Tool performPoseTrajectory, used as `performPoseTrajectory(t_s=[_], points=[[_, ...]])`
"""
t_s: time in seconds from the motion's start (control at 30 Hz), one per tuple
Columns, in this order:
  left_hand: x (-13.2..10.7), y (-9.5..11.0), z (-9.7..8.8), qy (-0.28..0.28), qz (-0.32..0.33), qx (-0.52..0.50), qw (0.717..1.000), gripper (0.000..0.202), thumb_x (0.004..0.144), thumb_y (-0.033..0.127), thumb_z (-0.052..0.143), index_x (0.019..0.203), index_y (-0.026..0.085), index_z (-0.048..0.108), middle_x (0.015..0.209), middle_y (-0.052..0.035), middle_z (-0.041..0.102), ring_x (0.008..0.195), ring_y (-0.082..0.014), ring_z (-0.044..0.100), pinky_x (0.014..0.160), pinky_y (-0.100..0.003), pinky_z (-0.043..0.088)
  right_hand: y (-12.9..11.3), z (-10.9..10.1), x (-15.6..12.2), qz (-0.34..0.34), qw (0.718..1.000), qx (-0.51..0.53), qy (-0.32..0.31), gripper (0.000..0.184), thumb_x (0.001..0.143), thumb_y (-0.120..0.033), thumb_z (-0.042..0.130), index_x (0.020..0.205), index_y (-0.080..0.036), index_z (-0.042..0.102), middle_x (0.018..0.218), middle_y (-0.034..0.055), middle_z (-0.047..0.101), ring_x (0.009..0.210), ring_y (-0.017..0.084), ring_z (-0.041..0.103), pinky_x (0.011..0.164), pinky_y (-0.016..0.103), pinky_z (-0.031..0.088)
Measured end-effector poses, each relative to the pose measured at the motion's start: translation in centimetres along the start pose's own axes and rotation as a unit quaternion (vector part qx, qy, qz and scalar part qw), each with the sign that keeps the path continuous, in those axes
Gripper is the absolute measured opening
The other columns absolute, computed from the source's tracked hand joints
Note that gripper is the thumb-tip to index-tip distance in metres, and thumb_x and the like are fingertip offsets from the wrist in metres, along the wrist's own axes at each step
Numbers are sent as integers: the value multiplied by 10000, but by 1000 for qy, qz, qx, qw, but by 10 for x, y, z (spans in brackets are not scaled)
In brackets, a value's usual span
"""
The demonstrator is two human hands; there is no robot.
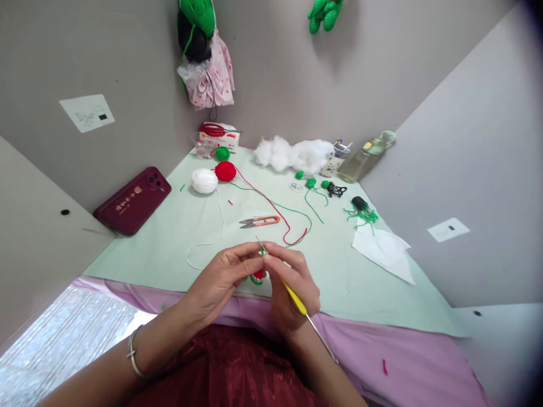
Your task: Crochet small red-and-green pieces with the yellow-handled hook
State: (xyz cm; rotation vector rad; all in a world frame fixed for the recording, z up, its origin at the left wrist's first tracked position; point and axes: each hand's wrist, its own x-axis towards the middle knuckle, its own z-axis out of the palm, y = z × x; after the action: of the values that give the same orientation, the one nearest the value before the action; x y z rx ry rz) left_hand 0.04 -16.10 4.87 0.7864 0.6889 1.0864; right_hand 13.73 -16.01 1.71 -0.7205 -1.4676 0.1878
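Note:
My left hand [231,268] pinches a small red and green crocheted piece [257,278], which hangs below the fingers near the table's front edge. My right hand [292,280] is closed around a crochet hook with a yellow grip [296,298]. The hook's metal tip points up between the fingertips of both hands, beside a bit of green yarn. Fingers hide most of the crocheted piece. Just beyond my hands lie orange thread snips [259,221]. A red yarn ball [225,171] and a white yarn ball [204,181] sit farther back, with loose strands trailing toward my hands.
White stuffing [292,154] lies at the back, beside a pen cup [333,163] and a water bottle [367,157]. Small green crocheted pieces [311,183] and a black claw clip [337,190] are to the right, near white paper [382,249]. A dark red phone [132,202] leans at left.

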Motion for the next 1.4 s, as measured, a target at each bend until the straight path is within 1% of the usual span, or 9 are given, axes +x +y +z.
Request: performPoseTrajectory(t_s=[0.23, 0.43, 0.63, 0.73, 0.87, 0.93, 1.0, 1.2, 1.4], points=[[-1, 2, 1, 30, 13, 36, 999, 420, 836, 316, 871, 1250, 299, 800, 812, 16, 674, 810, -157, 577, 821, -273, 453, -7, -4, 12, 111, 984, 133, -35, 323, 996, -113, 649, 1135, -352, 814, 1131, 42, 819, 1032, 201, 776, 816, 350, 665], [1, 4, 0, 42, 34, 48, 997, 296, 862, 365, 842, 1137, 254, 849, 880, -12, 706, 840, -154, 567, 800, -262, 440, -8, -8, 17, 128, 985, 104, -56, 274, 995, -126, 653, 1095, -322, 816, 1058, 38, 841, 999, 220, 777, 868, 408, 631], [2, 4, -2, 56, 30, 28, 998, 438, 776, 303, 910, 1205, 268, 829, 823, 13, 690, 773, -130, 581, 729, -246, 458, -11, -11, 21, 141, 978, 130, -77, 269, 993, -127, 660, 1094, -324, 813, 1063, 36, 826, 1006, 196, 757, 867, 371, 628], [3, 3, -2, 69, 44, 25, 996, 473, 791, 273, 903, 1254, 285, 807, 796, 29, 671, 737, -116, 578, 706, -238, 468, -11, -14, 21, 156, 977, 126, -78, 239, 997, -139, 647, 1063, -301, 809, 1007, 44, 793, 932, 193, 755, 770, 342, 644], [3, 1, 1, 99, 73, 10, 992, 458, 808, 266, 901, 1255, 293, 805, 801, 45, 666, 728, -88, 576, 746, -215, 474, -7, -13, 10, 57, 994, -9, -97, 340, 982, -75, 633, 1182, -309, 779, 1015, 48, 755, 899, 180, 743, 763, 331, 641], [2, 1, 4, 97, 53, -29, 993, 463, 774, 268, 927, 1224, 278, 818, 805, 47, 664, 727, -74, 569, 744, -194, 465, -4, -10, 2, -40, 990, -96, -97, 410, 969, -59, 644, 1271, -312, 756, 1119, 80, 748, 986, 203, 742, 810, 354, 641], [2, 2, 5, 84, 14, -71, 994, 477, 736, 272, 951, 1197, 256, 829, 826, 34, 678, 756, -75, 578, 754, -184, 462, -2, -8, -3, -69, 990, -104, -72, 440, 969, -63, 647, 1315, -320, 737, 1160, 90, 744, 1018, 216, 740, 811, 364, 643], [1, 5, -3, 50, -46, -94, 993, 463, 778, 243, 909, 1233, 242, 818, 882, -2, 706, 813, -97, 594, 809, -198, 472, -7, -14, 7, 78, 995, 15, -65, 366, 981, -54, 619, 1191, -310, 776, 1053, 44, 791, 955, 188, 741, 826, 355, 624], [1, 8, -8, 41, -50, -86, 994, 396, 820, 209, 865, 1214, 226, 828, 823, 5, 685, 753, -89, 566, 762, -193, 460, -8, -20, 16, 213, 969, 127, -13, 186, 1000, -182, 636, 1006, -261, 805, 890, 28, 766, 755, 162, 687, 691, 320, 570]])
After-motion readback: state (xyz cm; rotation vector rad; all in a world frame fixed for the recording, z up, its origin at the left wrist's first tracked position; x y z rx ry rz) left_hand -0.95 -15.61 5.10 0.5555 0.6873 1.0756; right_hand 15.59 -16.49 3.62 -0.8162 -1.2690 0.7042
